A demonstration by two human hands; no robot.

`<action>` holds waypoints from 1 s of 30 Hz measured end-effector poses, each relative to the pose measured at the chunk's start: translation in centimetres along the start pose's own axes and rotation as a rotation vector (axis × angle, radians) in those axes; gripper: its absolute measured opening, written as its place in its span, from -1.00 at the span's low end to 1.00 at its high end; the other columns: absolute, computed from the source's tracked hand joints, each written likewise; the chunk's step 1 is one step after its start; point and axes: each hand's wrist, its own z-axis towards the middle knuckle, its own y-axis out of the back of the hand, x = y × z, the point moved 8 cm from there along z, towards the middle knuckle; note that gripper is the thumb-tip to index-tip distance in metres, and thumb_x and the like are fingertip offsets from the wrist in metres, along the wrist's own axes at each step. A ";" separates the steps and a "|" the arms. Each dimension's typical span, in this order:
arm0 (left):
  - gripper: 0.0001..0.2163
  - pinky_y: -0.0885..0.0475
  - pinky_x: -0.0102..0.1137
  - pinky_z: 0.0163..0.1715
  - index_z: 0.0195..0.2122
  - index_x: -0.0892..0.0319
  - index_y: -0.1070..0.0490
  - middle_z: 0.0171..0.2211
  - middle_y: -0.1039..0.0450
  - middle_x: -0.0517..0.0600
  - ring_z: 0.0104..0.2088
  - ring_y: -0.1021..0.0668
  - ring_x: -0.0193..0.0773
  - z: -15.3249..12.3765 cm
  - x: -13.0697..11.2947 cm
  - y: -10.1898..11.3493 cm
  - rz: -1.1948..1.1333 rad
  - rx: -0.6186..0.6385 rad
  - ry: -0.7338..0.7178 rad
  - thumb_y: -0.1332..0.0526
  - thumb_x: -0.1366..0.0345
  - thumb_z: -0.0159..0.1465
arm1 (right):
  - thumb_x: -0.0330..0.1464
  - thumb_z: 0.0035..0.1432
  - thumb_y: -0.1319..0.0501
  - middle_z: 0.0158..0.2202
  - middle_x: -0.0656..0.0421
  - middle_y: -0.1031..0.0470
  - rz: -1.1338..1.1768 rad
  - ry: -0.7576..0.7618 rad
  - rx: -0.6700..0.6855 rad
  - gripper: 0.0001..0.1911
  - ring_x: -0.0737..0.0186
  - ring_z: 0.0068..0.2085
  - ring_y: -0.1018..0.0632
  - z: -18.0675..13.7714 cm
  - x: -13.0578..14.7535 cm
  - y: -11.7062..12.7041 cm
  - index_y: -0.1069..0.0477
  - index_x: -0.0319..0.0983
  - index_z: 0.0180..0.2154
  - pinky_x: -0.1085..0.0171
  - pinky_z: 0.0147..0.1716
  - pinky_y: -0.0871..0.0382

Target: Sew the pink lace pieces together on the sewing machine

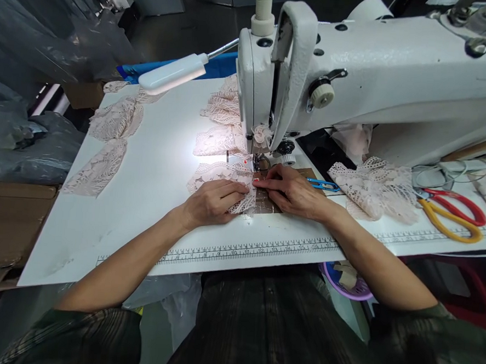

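Lace (204,173) lies flat on the table (151,198) by the machine's (377,69) presser foot (255,163), in the head view. Our left hand (216,201) rests on it, fingers close together, laid flat rather than gripping. Our right hand (295,192) meets its right edge, index finger stretched; whether finger and thumb pinch it, we cannot tell. Beside our right wrist we see a blue tool (325,185); farther right, scissors (429,215) near bunched fabric (376,186).
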 end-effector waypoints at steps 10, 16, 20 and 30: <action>-0.88 -0.66 -0.27 -0.23 -0.23 0.25 -0.49 -0.20 -0.62 0.10 -0.23 -0.67 -0.20 -0.2 0.3 -0.6 0.001 0.028 0.015 -0.25 0.33 0.26 | -0.48 0.24 -0.06 -0.13 0.02 -0.40 -0.001 0.005 0.049 -0.55 0.11 -0.12 -0.43 -0.1 0.5 0.2 -0.52 -0.07 0.07 0.05 -0.05 -0.40; -0.87 -0.62 -0.28 -0.22 -0.26 0.27 -0.47 -0.22 -0.62 0.11 -0.22 -0.65 -0.20 0.4 0.0 0.0 -0.002 0.051 0.038 -0.23 0.30 0.27 | -0.42 0.25 -0.10 -0.10 0.01 -0.43 -0.117 0.050 0.125 -0.59 0.00 -0.02 -0.41 -0.6 1.9 0.0 -0.51 -0.02 0.06 -0.04 -0.03 -0.35; -0.58 -0.52 -0.08 -0.05 -0.15 0.22 -0.46 -0.13 -0.59 0.14 -0.16 -0.62 -0.10 0.5 0.7 0.6 -0.088 0.122 0.068 -0.18 -0.06 0.25 | -0.42 0.24 -0.13 -0.09 0.01 -0.40 -0.170 0.056 0.120 -0.60 0.00 -0.01 -0.40 -0.6 2.0 -0.3 -0.52 -0.02 0.05 -0.03 -0.03 -0.34; -0.53 -0.39 -0.11 -0.11 0.09 0.20 -0.34 0.09 -0.48 0.20 -0.13 -0.55 -0.07 -0.4 2.2 -0.9 0.134 0.212 0.091 -0.04 -0.07 0.37 | -0.41 0.26 -0.14 -0.13 -0.01 -0.37 -0.164 0.065 0.109 -0.62 0.03 -0.07 -0.38 -0.5 2.0 -0.4 -0.52 -0.09 0.06 0.00 -0.07 -0.31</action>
